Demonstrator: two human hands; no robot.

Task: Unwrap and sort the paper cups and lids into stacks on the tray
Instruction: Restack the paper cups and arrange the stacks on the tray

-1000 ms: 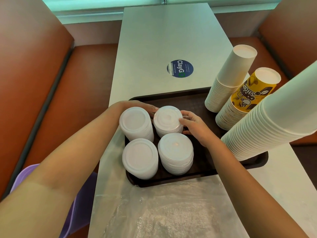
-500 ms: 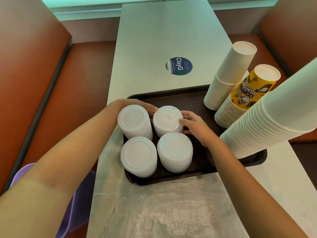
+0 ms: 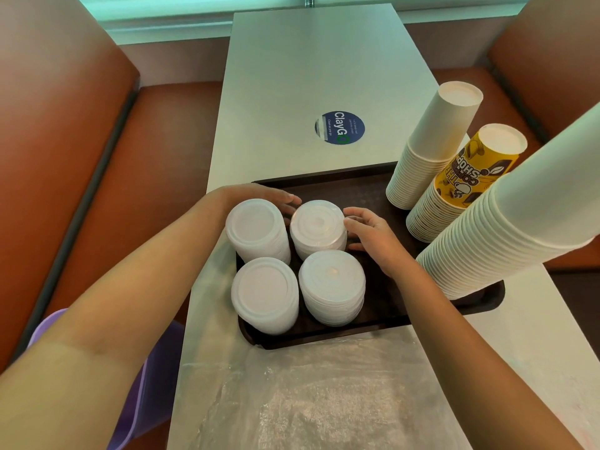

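— Where's the far-right lid stack (image 3: 317,228)?

— On the tray (image 3: 354,186), among four stacks. My right hand (image 3: 373,237) curls against its side; my left hand (image 3: 259,198) reaches behind it (fingers half hidden, probably touching, not clenched).

— Cups?

— The cup stacks (image 3: 431,151) stand at the tray's right.

We count four stacks of white lids (image 3: 316,224), three stacks of cups (image 3: 431,141), one tray (image 3: 357,186), one plastic sheet (image 3: 324,401) and two hands (image 3: 373,233); single cups blur together, so we leave them uncounted.
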